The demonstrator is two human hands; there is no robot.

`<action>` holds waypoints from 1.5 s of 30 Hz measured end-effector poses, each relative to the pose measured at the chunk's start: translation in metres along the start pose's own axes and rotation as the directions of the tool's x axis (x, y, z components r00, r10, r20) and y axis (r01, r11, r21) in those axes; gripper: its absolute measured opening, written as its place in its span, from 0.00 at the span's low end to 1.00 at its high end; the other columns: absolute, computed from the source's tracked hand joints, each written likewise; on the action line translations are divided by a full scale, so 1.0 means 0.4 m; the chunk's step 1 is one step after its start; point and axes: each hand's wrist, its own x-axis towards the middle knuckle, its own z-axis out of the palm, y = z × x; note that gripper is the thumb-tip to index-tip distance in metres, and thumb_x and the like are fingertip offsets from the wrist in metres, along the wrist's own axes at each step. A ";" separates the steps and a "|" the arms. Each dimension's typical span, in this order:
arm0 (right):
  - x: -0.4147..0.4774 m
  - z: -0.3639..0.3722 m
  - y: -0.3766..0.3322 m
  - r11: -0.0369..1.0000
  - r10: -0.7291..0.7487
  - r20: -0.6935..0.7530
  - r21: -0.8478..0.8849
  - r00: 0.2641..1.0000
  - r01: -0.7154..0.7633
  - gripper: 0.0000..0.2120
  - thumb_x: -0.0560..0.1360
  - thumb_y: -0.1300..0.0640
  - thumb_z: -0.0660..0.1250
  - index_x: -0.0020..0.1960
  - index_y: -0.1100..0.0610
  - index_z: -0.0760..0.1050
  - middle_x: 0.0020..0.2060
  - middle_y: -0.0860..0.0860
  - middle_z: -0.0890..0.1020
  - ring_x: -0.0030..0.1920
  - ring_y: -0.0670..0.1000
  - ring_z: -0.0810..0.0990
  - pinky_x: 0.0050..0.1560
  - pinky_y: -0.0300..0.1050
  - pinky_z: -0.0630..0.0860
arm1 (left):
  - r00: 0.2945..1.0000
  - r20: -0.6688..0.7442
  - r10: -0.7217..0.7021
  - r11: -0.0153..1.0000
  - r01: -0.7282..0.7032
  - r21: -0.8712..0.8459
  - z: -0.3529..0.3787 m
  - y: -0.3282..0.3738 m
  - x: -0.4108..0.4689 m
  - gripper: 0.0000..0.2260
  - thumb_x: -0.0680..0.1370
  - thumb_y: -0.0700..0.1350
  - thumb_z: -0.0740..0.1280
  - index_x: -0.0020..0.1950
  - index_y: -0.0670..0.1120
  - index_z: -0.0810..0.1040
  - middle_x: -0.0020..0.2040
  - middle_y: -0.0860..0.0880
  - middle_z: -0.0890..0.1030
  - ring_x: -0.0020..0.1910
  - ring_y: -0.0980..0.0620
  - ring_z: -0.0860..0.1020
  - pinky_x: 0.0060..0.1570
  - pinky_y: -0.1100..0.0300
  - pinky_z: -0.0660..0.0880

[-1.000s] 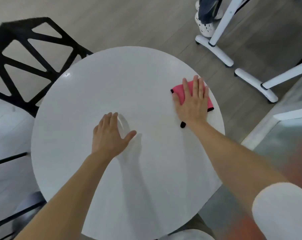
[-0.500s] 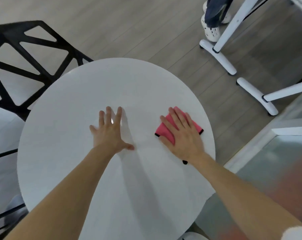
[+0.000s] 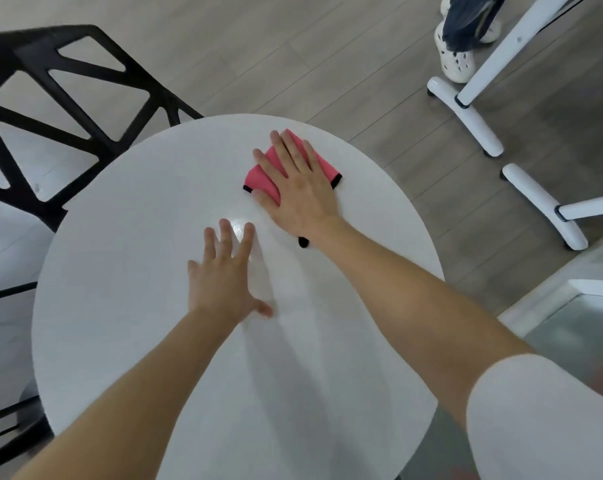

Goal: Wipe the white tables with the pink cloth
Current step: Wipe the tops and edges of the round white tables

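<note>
Since half a second earlier, the right hand (image 3: 298, 188) and the pink cloth (image 3: 266, 178) had been carried from the right-centre of the round white table (image 3: 127, 278) up toward its far edge. The cloth was pinned flat under the right palm, fingers spread and extended over it, not clenched; black trim was seen at its corners and a black tab showed just beside the wrist. The left hand (image 3: 224, 271) was laid open and empty on the table near the centre, grasping nothing, apparently as a brace. A black chair (image 3: 51, 109) stood against the far-left rim.

Judgement: the wiping stroke was in progress. For good coverage, even palm pressure should be kept, strokes overlapped, and the cloth run right out to the rim. The braced patch under the left hand would need its own pass once that hand was lifted.
</note>
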 end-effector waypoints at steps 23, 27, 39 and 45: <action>-0.050 -0.003 0.039 0.999 -0.032 -0.004 -0.023 0.999 0.032 0.30 0.89 0.37 0.47 0.89 0.46 0.53 0.88 0.59 0.48 0.88 0.58 0.43 0.86 0.62 0.48 | 0.999 -0.006 0.053 0.997 -0.052 0.055 -0.016 -0.019 -0.001 0.72 0.58 0.80 0.77 0.86 0.56 0.35 0.86 0.44 0.41 0.86 0.37 0.46 0.65 0.42 0.76; -0.197 -0.010 0.070 0.989 0.148 0.005 -0.019 0.989 -0.148 0.36 0.88 0.36 0.50 0.89 0.53 0.47 0.88 0.61 0.46 0.88 0.59 0.42 0.86 0.63 0.49 | 0.986 -0.056 0.157 0.987 -0.154 0.050 -0.065 -0.076 0.004 0.56 0.67 0.74 0.77 0.86 0.57 0.51 0.85 0.48 0.55 0.82 0.43 0.62 0.63 0.47 0.77; 0.249 0.055 -0.417 0.993 0.121 0.004 -0.014 0.993 -0.121 0.44 0.84 0.33 0.42 0.87 0.66 0.48 0.87 0.63 0.50 0.88 0.61 0.46 0.86 0.62 0.46 | 0.972 0.079 -0.220 0.969 0.227 -0.101 0.053 -0.482 -0.069 0.73 0.58 0.71 0.84 0.86 0.61 0.36 0.86 0.45 0.44 0.86 0.36 0.47 0.75 0.28 0.67; 0.272 0.086 -0.538 0.867 -0.495 0.124 0.003 0.860 0.499 0.41 0.86 0.32 0.44 0.89 0.58 0.48 0.88 0.55 0.49 0.88 0.54 0.44 0.86 0.57 0.46 | 0.972 0.079 -0.223 0.954 0.234 -0.187 0.078 -0.480 -0.060 0.74 0.59 0.66 0.86 0.85 0.62 0.33 0.87 0.46 0.40 0.86 0.35 0.44 0.73 0.34 0.73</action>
